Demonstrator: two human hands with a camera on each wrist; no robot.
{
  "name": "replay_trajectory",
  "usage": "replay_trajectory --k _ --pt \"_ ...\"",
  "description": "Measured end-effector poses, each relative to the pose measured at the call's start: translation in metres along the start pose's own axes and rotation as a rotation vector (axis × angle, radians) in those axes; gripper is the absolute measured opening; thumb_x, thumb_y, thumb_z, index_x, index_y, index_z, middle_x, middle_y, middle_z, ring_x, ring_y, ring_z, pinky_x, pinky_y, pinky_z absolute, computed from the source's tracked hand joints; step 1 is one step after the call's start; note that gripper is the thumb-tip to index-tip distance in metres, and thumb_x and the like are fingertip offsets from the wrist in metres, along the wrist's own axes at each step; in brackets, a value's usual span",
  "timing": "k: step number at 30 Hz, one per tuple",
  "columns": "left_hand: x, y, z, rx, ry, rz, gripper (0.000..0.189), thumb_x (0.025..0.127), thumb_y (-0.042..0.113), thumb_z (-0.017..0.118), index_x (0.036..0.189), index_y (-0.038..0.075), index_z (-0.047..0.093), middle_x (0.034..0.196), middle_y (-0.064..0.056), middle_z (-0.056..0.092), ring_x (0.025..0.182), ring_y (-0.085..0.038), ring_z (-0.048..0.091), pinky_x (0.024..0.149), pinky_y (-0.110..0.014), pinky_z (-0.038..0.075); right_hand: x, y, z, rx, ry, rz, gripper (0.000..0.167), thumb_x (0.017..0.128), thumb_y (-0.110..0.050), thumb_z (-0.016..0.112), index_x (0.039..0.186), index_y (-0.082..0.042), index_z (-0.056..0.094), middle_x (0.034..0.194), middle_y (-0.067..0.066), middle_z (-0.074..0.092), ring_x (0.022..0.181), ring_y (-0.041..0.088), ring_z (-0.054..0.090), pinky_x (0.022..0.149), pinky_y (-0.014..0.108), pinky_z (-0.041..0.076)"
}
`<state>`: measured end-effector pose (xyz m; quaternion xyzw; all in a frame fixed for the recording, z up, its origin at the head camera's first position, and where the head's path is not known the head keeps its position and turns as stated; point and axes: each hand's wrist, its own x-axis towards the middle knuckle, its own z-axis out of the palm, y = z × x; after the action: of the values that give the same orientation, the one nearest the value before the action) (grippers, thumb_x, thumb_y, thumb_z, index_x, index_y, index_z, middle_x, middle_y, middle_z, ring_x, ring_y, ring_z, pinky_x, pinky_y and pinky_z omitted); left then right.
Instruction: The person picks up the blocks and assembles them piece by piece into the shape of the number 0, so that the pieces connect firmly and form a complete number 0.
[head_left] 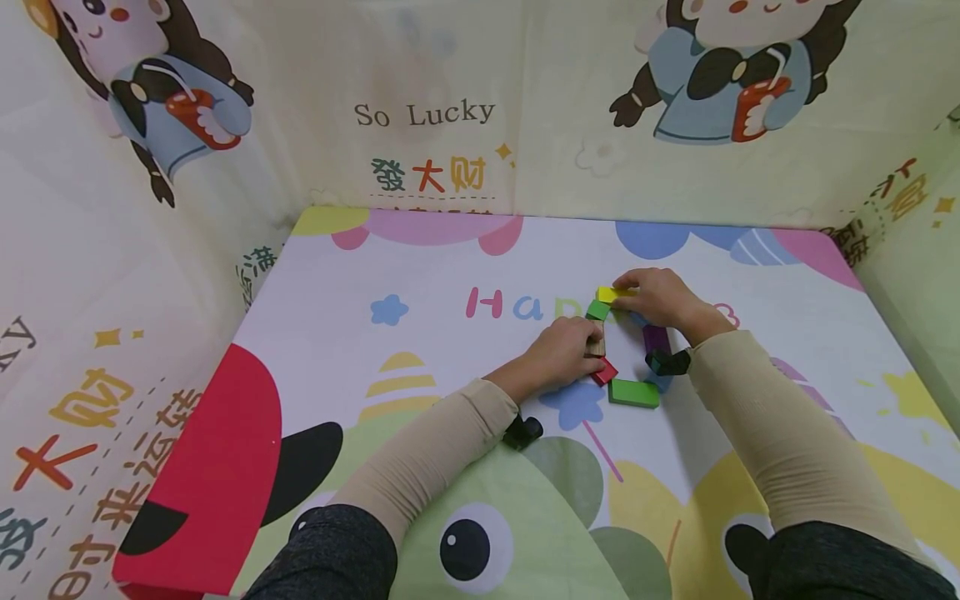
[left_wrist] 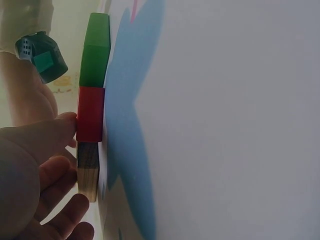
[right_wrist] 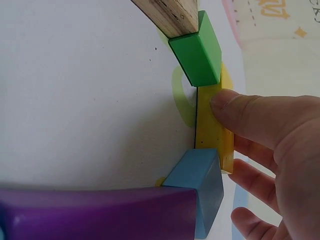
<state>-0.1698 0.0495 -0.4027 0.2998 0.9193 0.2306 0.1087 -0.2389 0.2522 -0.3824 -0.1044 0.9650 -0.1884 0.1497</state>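
Observation:
Several wooden blocks form a ring on the table. My left hand lies along its left side: the thumb touches a red block, and other fingers rest against a bare-wood block. At the far end, my right hand pinches a yellow block, thumb on top and fingers behind. That block meets a small green block and a light blue block. A purple block runs along the right side. A longer green block lies at the near end.
A printed mat with cartoon shapes covers the table. Patterned cloth walls rise behind and at both sides. Dark wrist cameras sit under both forearms, the right one close above the purple block.

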Motion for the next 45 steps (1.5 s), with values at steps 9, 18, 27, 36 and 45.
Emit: replay_trajectory --k 9,18,27,36,45 --pt "-0.0001 -0.0006 -0.0003 -0.003 0.001 0.010 0.031 0.092 0.034 0.074 0.113 0.013 0.065 0.096 0.005 0.056 0.091 -0.013 0.050 0.077 -0.022 0.040 -0.0010 -0.0005 -0.0006 0.007 0.005 -0.003 0.047 0.096 -0.027 0.066 0.133 0.001 0.060 0.134 0.026 0.057 0.123 0.044 0.049 0.101 0.058 0.040" --pt "-0.0003 -0.0005 0.0008 -0.003 0.003 0.002 0.030 0.092 0.035 0.074 0.110 0.013 0.064 0.095 0.004 0.056 0.090 -0.013 0.050 0.075 -0.021 0.040 -0.0003 0.0010 -0.0003 0.003 -0.004 -0.001 0.048 0.096 -0.029 0.066 0.133 0.001 0.060 0.135 0.027 0.056 0.124 0.045 0.048 0.103 0.060 0.037" --pt "-0.0002 -0.0003 0.0014 0.008 -0.005 -0.010 0.030 0.093 0.036 0.073 0.111 0.014 0.064 0.096 0.005 0.055 0.092 -0.014 0.049 0.076 -0.022 0.040 0.0004 0.0015 0.0003 -0.004 0.003 0.000 0.047 0.096 -0.028 0.066 0.133 0.001 0.060 0.134 0.027 0.057 0.123 0.044 0.048 0.102 0.059 0.038" --pt "0.0008 -0.0023 0.0015 0.009 0.000 0.012 0.030 0.093 0.036 0.073 0.110 0.014 0.064 0.094 0.005 0.055 0.091 -0.014 0.050 0.076 -0.022 0.039 -0.0024 0.0032 -0.0028 -0.013 0.008 0.001 0.046 0.097 -0.027 0.065 0.132 0.002 0.060 0.134 0.027 0.056 0.124 0.044 0.048 0.104 0.059 0.036" --pt "0.0004 -0.0018 0.0013 0.023 -0.006 0.007 0.031 0.093 0.036 0.073 0.112 0.014 0.064 0.096 0.005 0.055 0.093 -0.014 0.049 0.078 -0.022 0.040 -0.0014 0.0034 -0.0006 0.001 0.002 0.007 0.046 0.096 -0.026 0.065 0.133 0.002 0.060 0.135 0.027 0.056 0.124 0.044 0.048 0.104 0.059 0.036"
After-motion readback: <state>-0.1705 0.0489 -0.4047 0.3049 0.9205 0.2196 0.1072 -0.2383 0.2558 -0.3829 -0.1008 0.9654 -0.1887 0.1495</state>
